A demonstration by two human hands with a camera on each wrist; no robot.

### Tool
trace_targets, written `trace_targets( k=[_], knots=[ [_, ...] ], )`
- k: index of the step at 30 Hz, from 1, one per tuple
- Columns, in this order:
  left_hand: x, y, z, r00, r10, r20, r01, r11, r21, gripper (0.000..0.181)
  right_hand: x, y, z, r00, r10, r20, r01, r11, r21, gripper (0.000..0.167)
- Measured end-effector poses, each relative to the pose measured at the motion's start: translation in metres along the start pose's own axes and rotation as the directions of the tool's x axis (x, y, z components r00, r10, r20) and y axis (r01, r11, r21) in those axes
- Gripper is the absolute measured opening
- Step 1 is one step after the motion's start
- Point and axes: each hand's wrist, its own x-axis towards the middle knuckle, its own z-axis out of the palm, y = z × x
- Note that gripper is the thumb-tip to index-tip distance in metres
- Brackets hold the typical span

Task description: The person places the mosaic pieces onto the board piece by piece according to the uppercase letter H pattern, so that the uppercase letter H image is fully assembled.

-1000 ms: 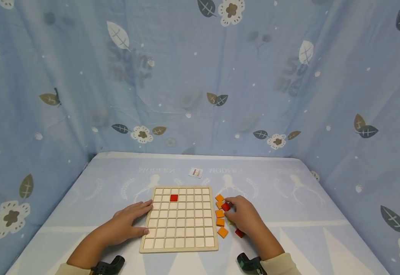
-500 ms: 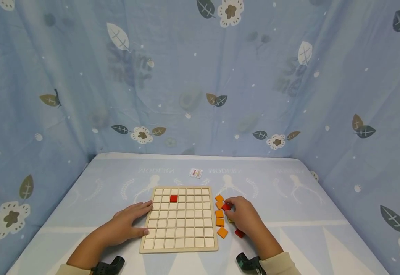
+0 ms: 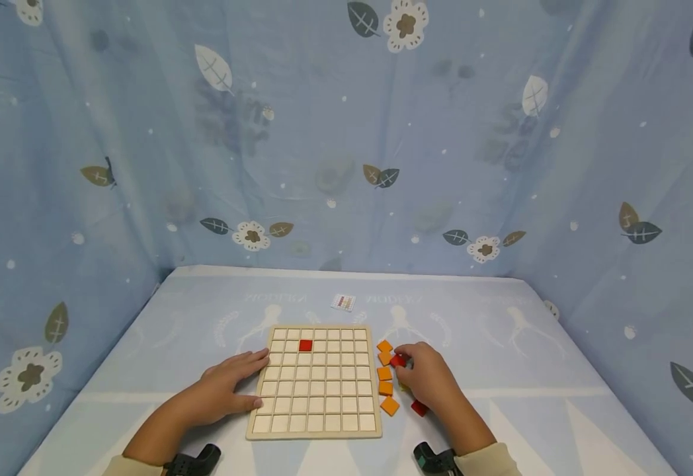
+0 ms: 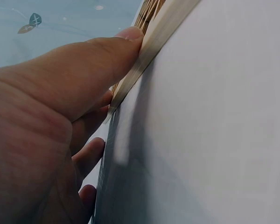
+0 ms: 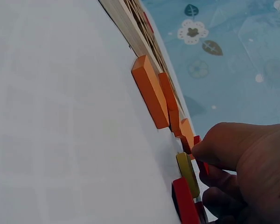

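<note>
Red tile (image 3: 398,361) is pinched between the thumb and fingers of the right hand (image 3: 430,373), to the right of the wooden grid board (image 3: 313,436) and just beside the orange tiles (image 3: 385,373). Whether it is raised off the table (image 3: 561,430) cannot be told. Five orange tiles are strung out along the board's right edge. A yellow tile (image 5: 188,175) is partly hidden by the right hand in the head view; in the right wrist view it is seen beside a second red tile (image 5: 185,200). The board's left edge is touched by the left hand (image 3: 221,393), its fingers extended and its thumb rested on the rim. A third red tile (image 3: 305,346) is seated in the board, second row from the far edge, third column from the left. Beyond the board, a small printed card (image 3: 343,302) is laid on the table.
</note>
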Motion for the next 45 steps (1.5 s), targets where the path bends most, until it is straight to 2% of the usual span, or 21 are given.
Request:
trace_targets(
  k=[7, 12, 19, 22, 26, 31, 38, 45],
  knots=[
    [0.000, 0.000, 0.003, 0.999, -0.033, -0.004, 0.033, 0.999, -0.004, 0.090, -0.004, -0.004, 0.000, 1.000, -0.009, -0.013, 0.010, 0.998, 0.059, 0.034],
    [0.000, 0.001, 0.002, 1.000, -0.004, -0.010, 0.005, 1.000, 0.006, 0.090, -0.002, -0.014, 0.001, 0.999, -0.048, -0.016, 0.049, 0.993, 0.107, 0.033],
    [0.001, 0.003, 0.000, 1.000, -0.002, 0.003, 0.002, 1.000, -0.002, 0.090, 0.003, -0.039, 0.010, 0.992, -0.114, 0.046, 0.106, 0.982, 0.155, 0.033],
    [0.003, 0.003, 0.000, 1.000, -0.008, 0.009, 0.008, 1.000, 0.000, 0.089, 0.006, -0.051, 0.015, 0.988, -0.140, 0.069, 0.124, 0.971, 0.207, 0.034],
    [0.003, 0.001, -0.001, 1.000, 0.003, 0.007, -0.003, 1.000, -0.008, 0.089, 0.012, -0.065, 0.025, 0.977, -0.189, 0.099, 0.155, 0.948, 0.277, 0.034],
    [0.001, 0.000, -0.001, 1.000, 0.020, 0.010, -0.019, 0.999, -0.042, 0.087, 0.021, -0.079, 0.040, 0.960, -0.243, 0.138, 0.194, 0.935, 0.297, 0.032],
    [0.002, -0.001, 0.001, 1.000, 0.025, 0.001, -0.024, 0.999, -0.029, 0.087, 0.025, -0.100, 0.051, 0.950, -0.254, 0.179, 0.191, 0.932, 0.310, 0.031],
    [-0.001, -0.002, -0.001, 0.999, 0.033, -0.006, -0.033, 0.999, -0.024, 0.086, 0.024, -0.116, 0.061, 0.946, -0.240, 0.216, 0.156, 0.925, 0.345, 0.031]
  ],
)
